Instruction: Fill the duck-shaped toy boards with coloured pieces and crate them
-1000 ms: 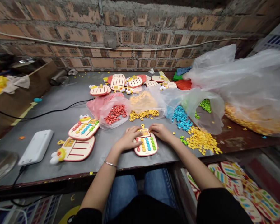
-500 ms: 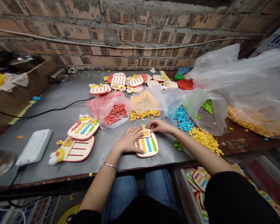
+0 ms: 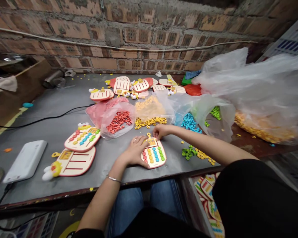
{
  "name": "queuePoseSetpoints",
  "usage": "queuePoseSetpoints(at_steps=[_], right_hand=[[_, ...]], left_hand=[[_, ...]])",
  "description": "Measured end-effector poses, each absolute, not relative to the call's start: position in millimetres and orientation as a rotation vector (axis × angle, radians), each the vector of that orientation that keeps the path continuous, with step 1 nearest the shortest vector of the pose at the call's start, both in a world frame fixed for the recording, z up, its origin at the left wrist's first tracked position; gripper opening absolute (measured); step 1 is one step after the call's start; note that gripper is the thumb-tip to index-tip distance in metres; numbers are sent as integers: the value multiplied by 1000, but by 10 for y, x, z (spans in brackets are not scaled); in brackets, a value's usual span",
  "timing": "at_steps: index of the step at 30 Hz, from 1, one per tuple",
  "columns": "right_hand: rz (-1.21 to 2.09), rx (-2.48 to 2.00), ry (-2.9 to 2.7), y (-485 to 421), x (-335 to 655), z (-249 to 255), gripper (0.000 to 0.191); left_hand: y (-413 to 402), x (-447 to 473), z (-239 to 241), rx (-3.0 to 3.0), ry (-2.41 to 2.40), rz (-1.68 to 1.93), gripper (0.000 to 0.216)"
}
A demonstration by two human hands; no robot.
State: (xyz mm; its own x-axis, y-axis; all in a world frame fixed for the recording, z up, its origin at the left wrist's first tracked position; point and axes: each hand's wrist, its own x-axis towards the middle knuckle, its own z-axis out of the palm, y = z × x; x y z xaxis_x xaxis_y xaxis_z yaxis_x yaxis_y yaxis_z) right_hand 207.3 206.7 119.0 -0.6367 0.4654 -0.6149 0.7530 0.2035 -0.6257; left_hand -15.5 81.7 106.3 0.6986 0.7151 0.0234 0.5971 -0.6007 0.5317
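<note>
A cream toy counting board [image 3: 153, 162] with a red rim lies in front of me, carrying rows of red, yellow, blue and green beads. My left hand [image 3: 134, 152] grips its left side, thumb along the lower edge and fingers over the upper left. At the top right edge, beside the yellow ring [image 3: 149, 135], the fingers of my right hand [image 3: 161, 131] are pinched together; whatever is between them is hidden. Left of me, a board with beads [image 3: 82, 138] overlaps a board with bare slots [image 3: 80, 162] and a yellow bird-like head [image 3: 56, 168].
Bags of red beads [image 3: 119, 121], yellow beads [image 3: 150, 122] and blue beads [image 3: 189, 122] lie beyond. Loose green beads [image 3: 188, 152] sit at right. More boards [image 3: 121, 86] are piled near the brick wall. A white power bank [image 3: 26, 161] with a cable lies left.
My right hand has shifted slightly left along the board's top edge, its fingers more curled. My left hand keeps its grip. The whole view has shifted a little.
</note>
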Motion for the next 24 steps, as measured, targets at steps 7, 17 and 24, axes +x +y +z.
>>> queuePoseSetpoints(at_steps=[7,17,24], right_hand=[[-1643,1496,2224,1581,2208,1220,42],[-2522,1470,2055,738,1986,1043,51],[-2749,1850,2076,73,1827,888,47]], left_hand=[[822,-188,1025,2371,980,343,97],[924,-262,988,2165,908,601,61],[993,-294,984,2022,864,945,78]])
